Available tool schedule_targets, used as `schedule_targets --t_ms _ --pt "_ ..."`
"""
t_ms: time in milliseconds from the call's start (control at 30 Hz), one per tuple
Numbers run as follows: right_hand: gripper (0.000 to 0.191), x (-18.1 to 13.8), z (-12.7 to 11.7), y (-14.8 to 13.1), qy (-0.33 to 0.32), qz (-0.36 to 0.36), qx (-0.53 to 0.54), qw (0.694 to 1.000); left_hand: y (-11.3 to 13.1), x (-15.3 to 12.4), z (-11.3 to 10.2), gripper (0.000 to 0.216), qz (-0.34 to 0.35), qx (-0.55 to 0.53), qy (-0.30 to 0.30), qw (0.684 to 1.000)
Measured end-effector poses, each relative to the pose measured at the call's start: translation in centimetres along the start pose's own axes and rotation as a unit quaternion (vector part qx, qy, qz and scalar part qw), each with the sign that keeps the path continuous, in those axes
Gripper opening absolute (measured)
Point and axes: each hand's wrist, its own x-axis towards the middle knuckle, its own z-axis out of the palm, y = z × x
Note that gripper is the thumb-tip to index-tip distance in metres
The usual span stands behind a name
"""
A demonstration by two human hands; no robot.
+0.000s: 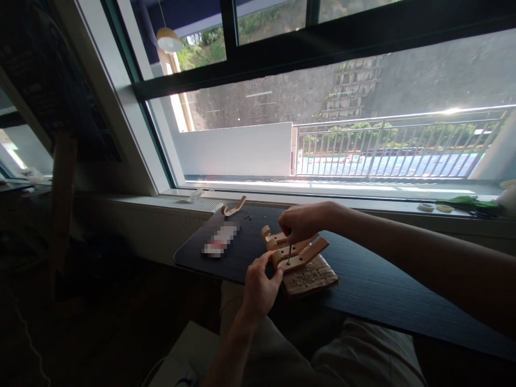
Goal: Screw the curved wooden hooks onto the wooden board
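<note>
Here, right hand (292,223) tight on upright driver (289,253), left hand (260,285) half-curled round wooden hook (302,259)

The table (371,285) is dark, with a fine grain. Just right of the fingers (262,260) of the left hand (258,287) lies a brown board (311,277) with holes. Left of these fingers is a blurred item (221,240); farther beyond, small screws (249,217) and one wooden hook (234,208).

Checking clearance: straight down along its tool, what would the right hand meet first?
The right hand would likely meet the front hook, where the tool seems to rest.
</note>
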Motion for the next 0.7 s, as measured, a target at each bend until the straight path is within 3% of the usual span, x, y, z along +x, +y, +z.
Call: schedule_targets --t_ms 133,300,533,700 --pt "0.035 -0.1 -0.7 -0.4 -0.033 0.003 0.011 0.999 0.6 -0.1 -0.7 0.035 0.023 -0.003 0.01 1.0" --pt "0.031 -0.3 -0.9 -1.0 -0.028 -0.018 0.034 0.999 1.8 0.6 -1.8 0.035 0.081 0.072 0.054 0.993" --pt "0.02 -0.8 -0.6 -0.8 -0.012 -0.008 0.047 0.999 2.6 2.9 -1.6 0.032 0.124 0.135 -0.026 0.983" --pt "0.022 -1.0 -0.5 -0.9 -0.007 -0.013 0.044 0.999 3.6 3.7 -1.5 0.015 0.153 0.175 -0.094 0.968"
